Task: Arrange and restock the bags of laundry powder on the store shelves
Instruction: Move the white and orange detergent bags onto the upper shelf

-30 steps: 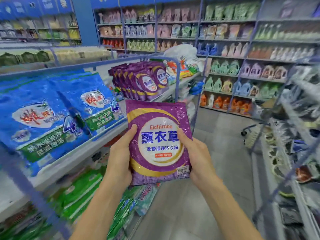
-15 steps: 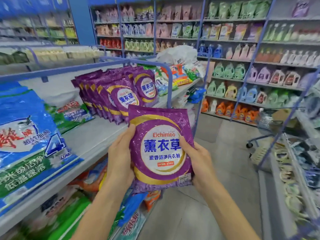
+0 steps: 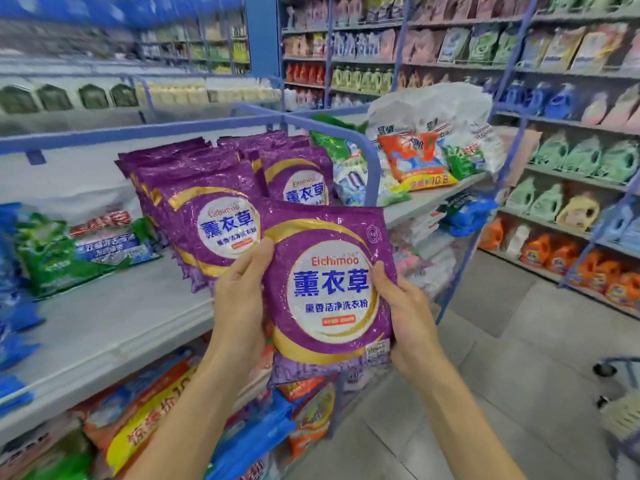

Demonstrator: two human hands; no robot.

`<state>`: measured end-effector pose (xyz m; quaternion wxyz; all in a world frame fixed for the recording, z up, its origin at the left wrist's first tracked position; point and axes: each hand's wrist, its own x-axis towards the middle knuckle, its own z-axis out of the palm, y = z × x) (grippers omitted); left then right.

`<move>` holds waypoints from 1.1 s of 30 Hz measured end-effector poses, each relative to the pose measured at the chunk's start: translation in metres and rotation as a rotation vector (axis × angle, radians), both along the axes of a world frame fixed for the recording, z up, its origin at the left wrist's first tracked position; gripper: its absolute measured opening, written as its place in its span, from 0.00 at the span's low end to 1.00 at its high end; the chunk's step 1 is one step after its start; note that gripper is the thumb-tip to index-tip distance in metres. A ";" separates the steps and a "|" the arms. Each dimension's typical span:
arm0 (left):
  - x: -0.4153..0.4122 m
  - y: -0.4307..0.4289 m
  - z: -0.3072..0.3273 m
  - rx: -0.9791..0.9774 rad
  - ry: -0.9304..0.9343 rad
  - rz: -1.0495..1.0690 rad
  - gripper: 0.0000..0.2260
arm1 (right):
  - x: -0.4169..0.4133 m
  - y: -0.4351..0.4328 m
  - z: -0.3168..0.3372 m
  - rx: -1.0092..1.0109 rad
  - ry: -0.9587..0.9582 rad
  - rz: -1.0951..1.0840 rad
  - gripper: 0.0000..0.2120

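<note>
I hold a purple bag of laundry powder (image 3: 329,289) upright in front of me, label facing me. My left hand (image 3: 239,299) grips its left edge and my right hand (image 3: 405,317) grips its right edge. Just behind and left of it, two rows of the same purple bags (image 3: 207,202) stand on the grey shelf (image 3: 104,327). The held bag overlaps the lower right of the front bag in the left row. A green and blue bag (image 3: 79,251) lies flat on the shelf further left.
Blue bags (image 3: 14,306) sit at the shelf's left edge. A blue metal divider (image 3: 367,161) stands right of the purple rows, with orange, green and white bags (image 3: 415,157) beyond. Mixed bags (image 3: 156,420) fill the lower shelf. Detergent bottles line the far shelving (image 3: 561,161); the aisle floor (image 3: 502,358) lies right.
The view has moved along the shelf toward the purple rows, which are now close. Both hands have carried the held bag up to the front of those rows.
</note>
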<state>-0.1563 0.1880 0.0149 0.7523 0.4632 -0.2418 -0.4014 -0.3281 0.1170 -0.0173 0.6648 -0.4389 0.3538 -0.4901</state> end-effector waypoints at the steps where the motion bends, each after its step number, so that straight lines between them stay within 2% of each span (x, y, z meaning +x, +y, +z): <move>1: 0.001 -0.013 -0.002 -0.001 -0.027 0.018 0.09 | 0.002 -0.017 -0.002 -0.013 0.006 0.016 0.14; 4: 0.006 -0.048 -0.008 -0.003 -0.123 -0.053 0.13 | 0.012 -0.070 -0.004 -0.056 0.020 0.051 0.13; 7: 0.017 -0.077 -0.015 0.164 -0.373 -0.217 0.16 | 0.028 -0.127 0.002 -0.057 -0.020 0.059 0.13; 10: 0.028 -0.104 -0.018 0.291 -0.597 -0.194 0.26 | 0.048 -0.174 0.009 -0.097 0.001 0.104 0.11; 12: 0.033 -0.126 -0.014 0.262 -0.580 -0.110 0.27 | 0.064 -0.201 0.016 -0.167 0.031 0.134 0.11; 16: 0.040 -0.163 -0.023 0.242 -0.535 0.152 0.23 | 0.095 -0.240 0.019 -0.312 0.145 0.208 0.13; 20: 0.039 -0.179 -0.032 0.253 -0.489 0.278 0.19 | 0.091 -0.260 -0.003 -0.389 0.281 0.422 0.22; 24: 0.019 -0.186 -0.047 0.378 -0.610 0.403 0.25 | 0.064 -0.265 -0.032 -0.433 0.345 0.483 0.28; 26: 0.005 -0.188 -0.049 0.409 -0.645 0.495 0.28 | 0.060 -0.267 -0.037 -0.457 0.380 0.455 0.26; 30: -0.015 -0.186 -0.058 0.493 -0.649 0.588 0.24 | 0.056 -0.268 -0.041 -0.531 0.499 0.468 0.20; 33: -0.023 -0.187 -0.065 0.523 -0.639 0.638 0.23 | 0.050 -0.269 -0.045 -0.531 0.537 0.539 0.20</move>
